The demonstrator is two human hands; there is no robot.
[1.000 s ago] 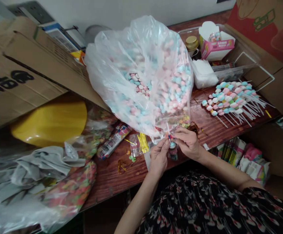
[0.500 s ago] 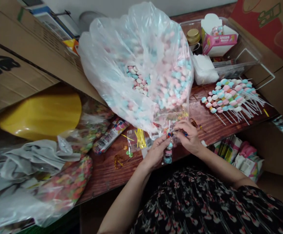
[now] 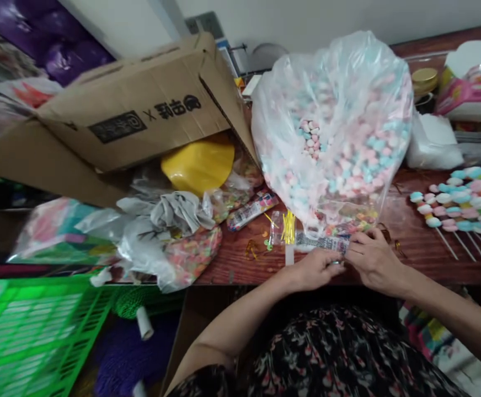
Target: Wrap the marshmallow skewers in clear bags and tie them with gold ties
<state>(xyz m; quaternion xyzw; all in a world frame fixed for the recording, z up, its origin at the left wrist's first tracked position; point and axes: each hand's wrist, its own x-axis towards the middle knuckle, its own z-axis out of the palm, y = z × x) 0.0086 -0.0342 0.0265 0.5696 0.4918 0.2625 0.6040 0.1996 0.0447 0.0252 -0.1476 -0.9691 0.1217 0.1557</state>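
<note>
My left hand (image 3: 315,269) and my right hand (image 3: 373,259) meet at the near edge of the wooden table (image 3: 240,264), fingers curled together over something small that I cannot make out. Right behind them stands a big clear plastic bag (image 3: 335,132) full of pink, blue and white marshmallows. A small clear packet of yellow twist ties (image 3: 287,229) lies just left of my hands. At the right lies a row of marshmallow skewers (image 3: 464,201) on white sticks.
An open cardboard box (image 3: 141,118) lies on its side at the left, with a yellow object (image 3: 199,164) and bags of colourful candy (image 3: 191,253) in front. A green plastic crate (image 3: 29,336) sits low at the left. A pink and white carton (image 3: 468,91) stands at the back right.
The camera has swung left and down, bringing the cardboard box and green crate into view. My hands have dropped to the table edge, and the candy skewer they held no longer shows.
</note>
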